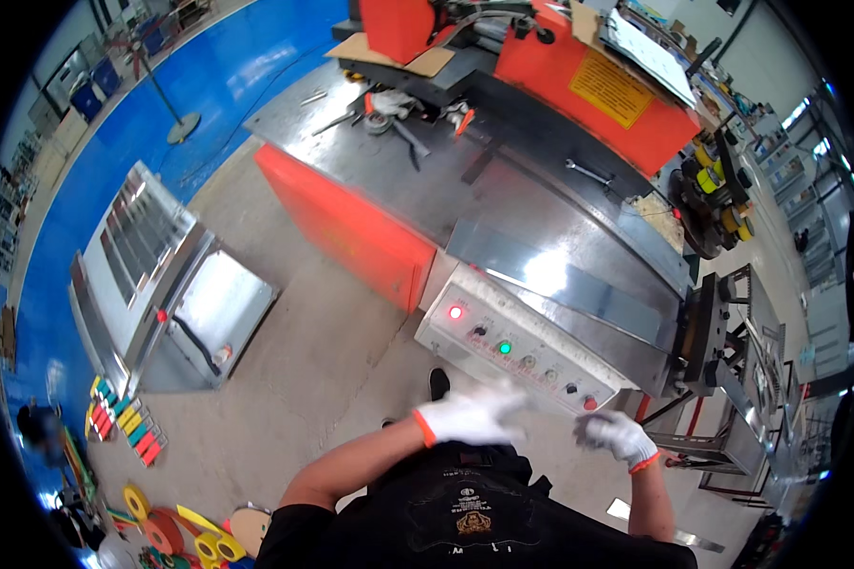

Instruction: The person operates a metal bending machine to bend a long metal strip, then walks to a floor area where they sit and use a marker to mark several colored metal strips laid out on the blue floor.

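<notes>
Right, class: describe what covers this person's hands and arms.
The left hand and right hand wear white gloves with orange cuffs; the right glove looks greyish at the fingers, while the left is blurred. The sleeves are black and short, leaving the forearms bare.

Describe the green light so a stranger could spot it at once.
Find the big steel-and-orange machine, then the long pale control panel along its near edge. The green light sits on that panel, right of the glowing red light. Nothing else on the panel glows green.
</notes>
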A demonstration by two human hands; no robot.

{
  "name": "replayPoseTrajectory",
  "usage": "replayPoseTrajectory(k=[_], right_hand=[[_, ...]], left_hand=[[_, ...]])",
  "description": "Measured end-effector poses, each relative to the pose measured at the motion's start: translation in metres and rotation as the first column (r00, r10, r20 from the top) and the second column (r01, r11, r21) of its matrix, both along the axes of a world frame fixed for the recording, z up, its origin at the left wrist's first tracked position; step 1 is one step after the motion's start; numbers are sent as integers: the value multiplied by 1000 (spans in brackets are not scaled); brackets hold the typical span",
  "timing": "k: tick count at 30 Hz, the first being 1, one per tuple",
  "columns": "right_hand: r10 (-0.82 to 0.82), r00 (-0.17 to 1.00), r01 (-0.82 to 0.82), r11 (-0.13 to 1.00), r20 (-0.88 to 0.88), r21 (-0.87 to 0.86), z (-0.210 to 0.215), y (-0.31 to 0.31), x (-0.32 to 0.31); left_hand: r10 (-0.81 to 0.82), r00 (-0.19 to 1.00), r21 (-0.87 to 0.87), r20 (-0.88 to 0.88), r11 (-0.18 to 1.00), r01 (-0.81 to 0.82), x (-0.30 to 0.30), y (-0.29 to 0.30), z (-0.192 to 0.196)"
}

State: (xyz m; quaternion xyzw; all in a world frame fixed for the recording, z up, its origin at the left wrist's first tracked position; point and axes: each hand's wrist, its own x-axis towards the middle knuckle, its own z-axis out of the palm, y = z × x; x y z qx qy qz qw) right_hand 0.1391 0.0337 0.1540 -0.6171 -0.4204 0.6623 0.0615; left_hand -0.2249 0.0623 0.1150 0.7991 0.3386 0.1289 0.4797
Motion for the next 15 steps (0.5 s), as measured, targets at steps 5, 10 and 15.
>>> replayPoseTrajectory(k=[5,10,15], right_hand=[[-638,740,666,740,-216,95,-99,42,4],[-634,677,613,767,-374,-191,-154,95,-42],[-786,441,659,611,-433,-439,-148,140,-69]], left_hand=[[597,729,659,-334,701,-272,-37,173,-35],[443,641,605,-627,795,43,-35,276,-58],[437,739,706,-512,705,73,-42,259,-60]])
